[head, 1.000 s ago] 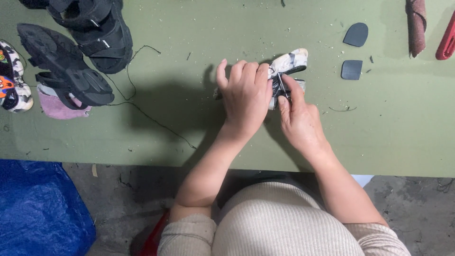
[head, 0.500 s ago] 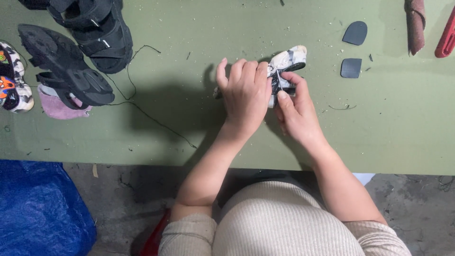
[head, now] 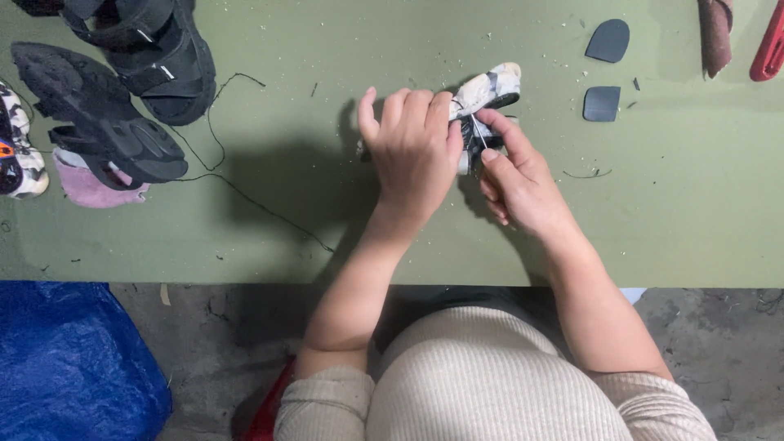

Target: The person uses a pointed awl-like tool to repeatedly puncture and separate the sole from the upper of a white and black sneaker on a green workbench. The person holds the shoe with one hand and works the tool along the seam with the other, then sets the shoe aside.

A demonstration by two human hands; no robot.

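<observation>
A small white-and-black patterned shoe lies on the green table. My left hand is clamped over it from above, covering most of it. My right hand sits just to its right, with thumb and forefinger pinched on a thin needle-like tool pressed against the shoe's side. Only the shoe's toe end shows above my fingers.
Black sandals lie at the far left with a pink piece under them and a patterned shoe at the edge. A black thread trails across the table. Two dark sole patches and a red tool lie at the right.
My right hand has drawn down and slightly away from the shoe, its fingers now pinched on the thin tool. The left hand keeps its hold.
</observation>
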